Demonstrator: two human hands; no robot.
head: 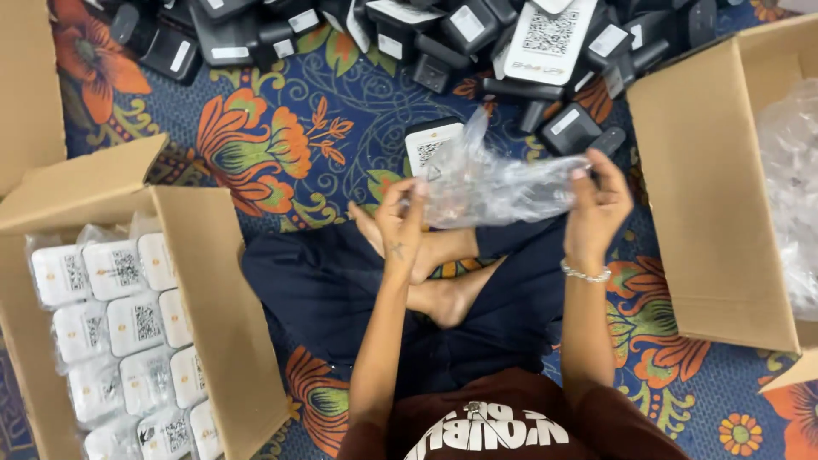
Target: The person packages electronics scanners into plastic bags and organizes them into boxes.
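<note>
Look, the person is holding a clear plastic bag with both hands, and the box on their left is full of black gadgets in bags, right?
Not quite. The head view shows both hands, left hand and right hand, holding the clear plastic bag, but the box on their left is full of white gadgets in bags. The black gadgets lie in a loose pile on the flowered mat.

Crumpled clear plastic bag (494, 183), held stretched sideways above crossed legs; small white-faced black device (430, 145) partly behind its left end.
</note>
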